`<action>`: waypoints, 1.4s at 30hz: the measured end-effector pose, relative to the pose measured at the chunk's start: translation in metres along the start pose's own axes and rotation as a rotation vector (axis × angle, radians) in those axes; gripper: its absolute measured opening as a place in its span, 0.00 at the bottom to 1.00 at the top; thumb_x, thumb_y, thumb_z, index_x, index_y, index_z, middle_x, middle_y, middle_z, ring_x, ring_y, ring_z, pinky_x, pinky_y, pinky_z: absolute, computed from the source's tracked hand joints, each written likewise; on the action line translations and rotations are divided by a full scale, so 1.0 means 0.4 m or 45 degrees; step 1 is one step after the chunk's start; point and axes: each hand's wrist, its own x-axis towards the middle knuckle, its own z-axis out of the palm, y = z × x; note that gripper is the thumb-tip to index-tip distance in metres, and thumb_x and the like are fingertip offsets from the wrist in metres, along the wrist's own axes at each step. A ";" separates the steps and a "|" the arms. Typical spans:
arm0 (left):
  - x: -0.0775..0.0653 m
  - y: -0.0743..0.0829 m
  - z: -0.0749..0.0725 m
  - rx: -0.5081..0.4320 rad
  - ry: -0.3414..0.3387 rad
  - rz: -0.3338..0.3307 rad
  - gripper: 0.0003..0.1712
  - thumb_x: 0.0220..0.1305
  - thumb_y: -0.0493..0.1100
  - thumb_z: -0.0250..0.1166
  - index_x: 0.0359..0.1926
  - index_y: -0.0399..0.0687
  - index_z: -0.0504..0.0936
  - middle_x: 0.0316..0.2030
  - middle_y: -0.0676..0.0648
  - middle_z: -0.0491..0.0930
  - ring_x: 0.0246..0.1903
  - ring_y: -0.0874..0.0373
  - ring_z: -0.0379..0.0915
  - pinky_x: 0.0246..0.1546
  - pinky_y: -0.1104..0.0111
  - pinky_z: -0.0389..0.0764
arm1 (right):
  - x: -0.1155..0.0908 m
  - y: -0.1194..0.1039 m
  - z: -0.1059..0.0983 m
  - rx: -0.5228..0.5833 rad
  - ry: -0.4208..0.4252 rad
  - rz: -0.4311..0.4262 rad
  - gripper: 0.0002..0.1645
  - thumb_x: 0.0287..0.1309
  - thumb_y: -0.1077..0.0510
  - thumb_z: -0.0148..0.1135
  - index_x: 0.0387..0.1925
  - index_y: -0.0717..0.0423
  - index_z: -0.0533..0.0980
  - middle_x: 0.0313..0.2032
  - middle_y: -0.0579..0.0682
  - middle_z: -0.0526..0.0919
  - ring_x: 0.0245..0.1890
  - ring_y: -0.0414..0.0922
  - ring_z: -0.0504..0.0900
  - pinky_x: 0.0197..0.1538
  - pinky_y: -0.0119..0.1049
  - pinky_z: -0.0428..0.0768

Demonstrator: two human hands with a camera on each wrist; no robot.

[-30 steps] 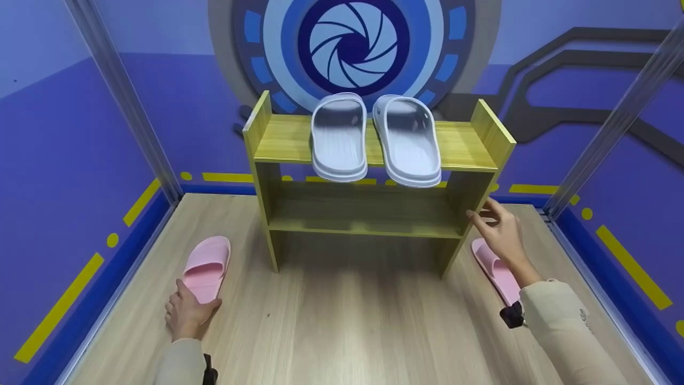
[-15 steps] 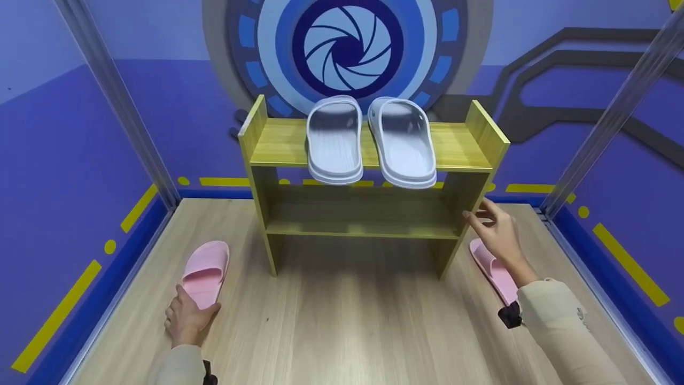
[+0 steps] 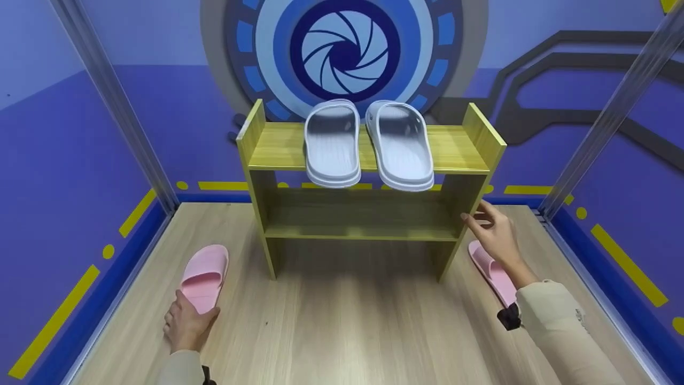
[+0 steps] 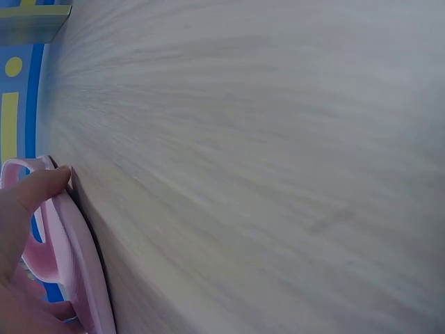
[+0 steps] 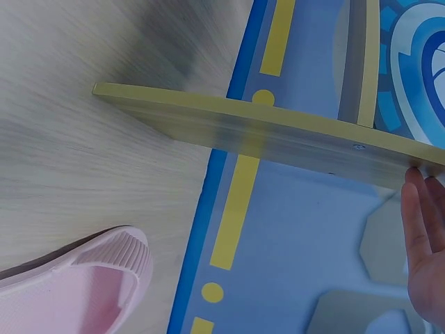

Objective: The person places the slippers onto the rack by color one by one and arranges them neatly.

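In the head view my left hand (image 3: 187, 323) holds a pink slipper (image 3: 206, 262) by its heel end, thumb on one edge and fingers on the other. The left wrist view shows the same pink slipper (image 4: 76, 257) lying along the floor under the thumb (image 4: 49, 186). My right hand (image 3: 497, 232) touches the outer face of the wooden shoe rack (image 3: 363, 235) at its right side panel. Seen from the right wrist, its straight fingers (image 5: 417, 216) meet that panel (image 5: 278, 139). Below the right forearm lies the other pink slipper (image 3: 494, 272), partly covered.
Two pale grey clogs, the left clog (image 3: 332, 144) and the right clog (image 3: 401, 147), sit on the rack's top shelf with heels over the front edge. Purple walls (image 3: 117, 160) with metal posts enclose the wooden floor (image 3: 342, 331).
The whole head view has shifted slightly, with the scene a little lower and further left. Both hands keep their places at the slipper and the rack.
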 end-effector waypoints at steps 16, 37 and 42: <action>0.002 -0.003 -0.008 0.021 -0.021 0.008 0.61 0.46 0.49 0.66 0.64 0.30 0.31 0.55 0.21 0.47 0.53 0.28 0.43 0.50 0.41 0.47 | 0.001 -0.004 0.006 -0.004 0.001 0.007 0.26 0.51 0.52 0.62 0.52 0.59 0.72 0.39 0.53 0.79 0.37 0.47 0.78 0.34 0.20 0.72; 0.000 0.000 -0.032 0.006 -0.105 0.112 0.60 0.45 0.48 0.65 0.63 0.27 0.33 0.53 0.21 0.48 0.52 0.27 0.44 0.49 0.41 0.50 | -0.002 -0.002 0.002 -0.007 0.030 -0.008 0.26 0.50 0.55 0.63 0.52 0.58 0.72 0.39 0.54 0.79 0.35 0.35 0.76 0.34 0.20 0.73; -0.008 -0.005 -0.052 -0.026 -0.181 0.128 0.60 0.44 0.46 0.65 0.63 0.27 0.32 0.53 0.21 0.46 0.52 0.28 0.42 0.49 0.40 0.49 | 0.000 -0.004 0.003 -0.025 0.022 0.004 0.26 0.50 0.54 0.63 0.52 0.58 0.72 0.39 0.54 0.79 0.35 0.34 0.76 0.34 0.20 0.73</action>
